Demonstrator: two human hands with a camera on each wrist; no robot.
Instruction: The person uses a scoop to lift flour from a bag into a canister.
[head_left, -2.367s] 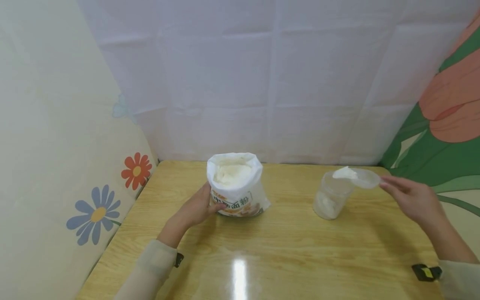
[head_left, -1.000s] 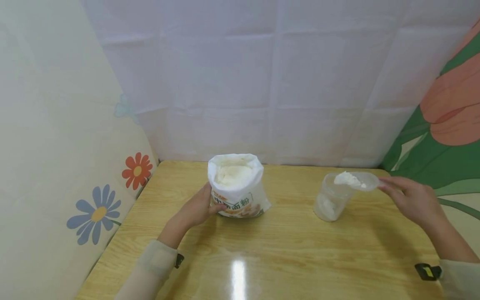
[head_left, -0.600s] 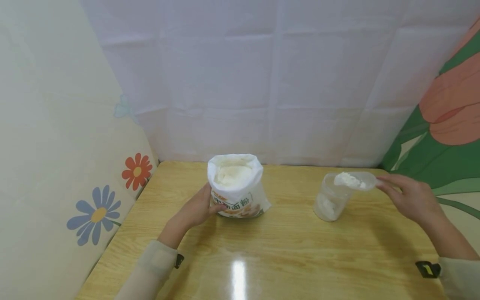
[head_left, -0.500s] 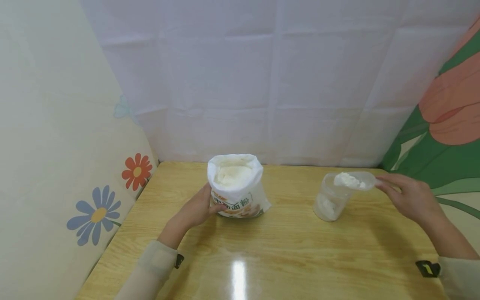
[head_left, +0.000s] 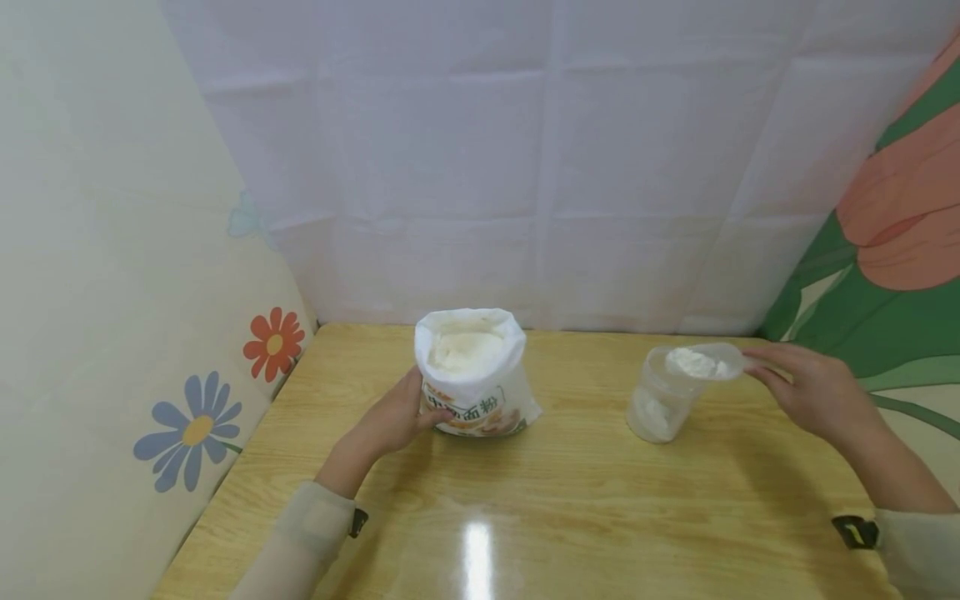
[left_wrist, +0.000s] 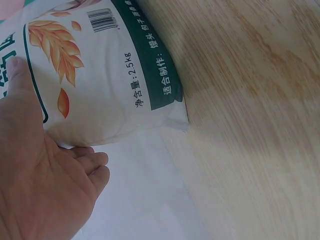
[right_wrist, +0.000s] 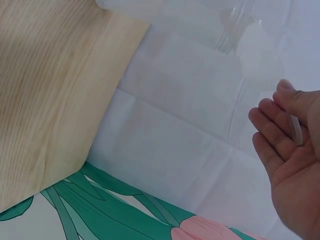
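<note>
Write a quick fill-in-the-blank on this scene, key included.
1. The bag is held by the person's ____.
2. The right hand holds the scoop at the mouth of the ____.
3. The bag's print reads ____ kg.
4. The powder on the scoop is ____.

Missing: left hand; jar; 2.5; white.

A creased pale cloth hangs behind the wood-grain table — red flower and blue flower on the left wall, pink bloom and green leaves at right.
</note>
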